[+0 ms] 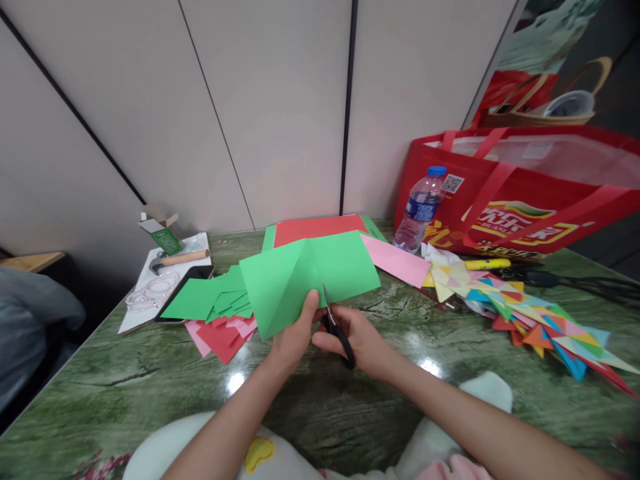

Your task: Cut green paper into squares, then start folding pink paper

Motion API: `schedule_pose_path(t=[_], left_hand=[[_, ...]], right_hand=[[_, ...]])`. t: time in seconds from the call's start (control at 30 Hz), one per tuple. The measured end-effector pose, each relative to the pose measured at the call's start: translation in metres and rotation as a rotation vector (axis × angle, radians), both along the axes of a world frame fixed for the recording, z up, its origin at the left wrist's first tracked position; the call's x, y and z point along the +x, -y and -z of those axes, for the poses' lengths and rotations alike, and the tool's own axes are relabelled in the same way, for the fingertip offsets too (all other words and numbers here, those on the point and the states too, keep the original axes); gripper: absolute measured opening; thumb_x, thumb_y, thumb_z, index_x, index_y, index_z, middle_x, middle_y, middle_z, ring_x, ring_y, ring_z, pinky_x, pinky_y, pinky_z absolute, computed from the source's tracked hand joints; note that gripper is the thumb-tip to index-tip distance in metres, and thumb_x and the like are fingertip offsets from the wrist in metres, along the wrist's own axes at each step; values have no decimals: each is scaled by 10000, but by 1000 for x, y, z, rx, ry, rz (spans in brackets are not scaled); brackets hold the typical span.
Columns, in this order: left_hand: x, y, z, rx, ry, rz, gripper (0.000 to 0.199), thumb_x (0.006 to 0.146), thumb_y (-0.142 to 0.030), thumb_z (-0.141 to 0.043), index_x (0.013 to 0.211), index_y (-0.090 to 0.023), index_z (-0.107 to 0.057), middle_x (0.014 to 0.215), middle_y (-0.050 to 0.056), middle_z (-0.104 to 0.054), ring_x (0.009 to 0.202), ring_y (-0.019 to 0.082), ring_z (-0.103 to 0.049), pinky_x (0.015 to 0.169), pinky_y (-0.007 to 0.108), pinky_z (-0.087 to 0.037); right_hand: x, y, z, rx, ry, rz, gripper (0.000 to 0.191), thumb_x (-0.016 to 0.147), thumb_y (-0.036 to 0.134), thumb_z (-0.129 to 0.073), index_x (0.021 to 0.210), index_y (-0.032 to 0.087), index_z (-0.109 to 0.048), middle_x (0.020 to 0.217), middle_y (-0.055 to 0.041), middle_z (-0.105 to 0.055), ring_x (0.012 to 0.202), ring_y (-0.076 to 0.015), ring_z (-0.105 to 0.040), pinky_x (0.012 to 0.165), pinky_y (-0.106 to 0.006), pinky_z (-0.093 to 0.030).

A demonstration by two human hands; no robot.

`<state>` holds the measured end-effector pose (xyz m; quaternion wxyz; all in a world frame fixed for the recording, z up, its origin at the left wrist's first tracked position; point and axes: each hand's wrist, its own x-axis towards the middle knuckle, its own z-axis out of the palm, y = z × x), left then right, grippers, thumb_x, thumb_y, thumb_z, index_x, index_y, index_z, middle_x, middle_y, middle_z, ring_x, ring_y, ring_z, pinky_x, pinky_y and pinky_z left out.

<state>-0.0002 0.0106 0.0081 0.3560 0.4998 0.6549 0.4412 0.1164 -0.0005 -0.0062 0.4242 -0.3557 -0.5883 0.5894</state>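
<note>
A large green sheet of paper (pixel 280 280) with a crease down its middle is held up over the table. My left hand (pixel 295 333) pinches its lower edge, thumb on top. In my right hand (pixel 363 340) are black-handled scissors (pixel 345 345), fingers through the loops. Their blade lies against the sheet near the crease, just right of my left thumb. To the left lie cut green paper pieces (pixel 193 299), with red and pink paper pieces (pixel 220 339) partly beneath them. Behind the held sheet, a red sheet (pixel 320 229) lies on green paper.
A water bottle (pixel 420 210) stands before a red shopping bag (pixel 530 193) at the right. Folded coloured paper pieces (pixel 540 313) spread near a yellow cutter (pixel 487 264). At left are a hammer (pixel 180 260), a bead string (pixel 153 293) and a small green box (pixel 167 237).
</note>
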Motion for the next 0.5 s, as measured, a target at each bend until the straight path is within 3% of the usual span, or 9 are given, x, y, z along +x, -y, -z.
schedule_pose_path(t=[0.2,0.5], left_hand=[[-1,0,1,-46,43,58,345,749,-466,-500,898,-196,-656,998,53,-668,1023,208,-566,966,321,-360],[-3,-2,4,2,-9,46,380,753,-476,-497,990,-212,-631,1145,42,-598,1129,194,-488,1034,327,-267]], right_hand=[[-1,0,2,-2,29,7,433,643,511,-629,828,132,-533,573,43,-457,500,-84,-387,467,-221,-310],[0,-1,7,36,33,19,396,668,502,-612,793,140,-510,512,59,-440,457,-86,-414,455,-226,-349]])
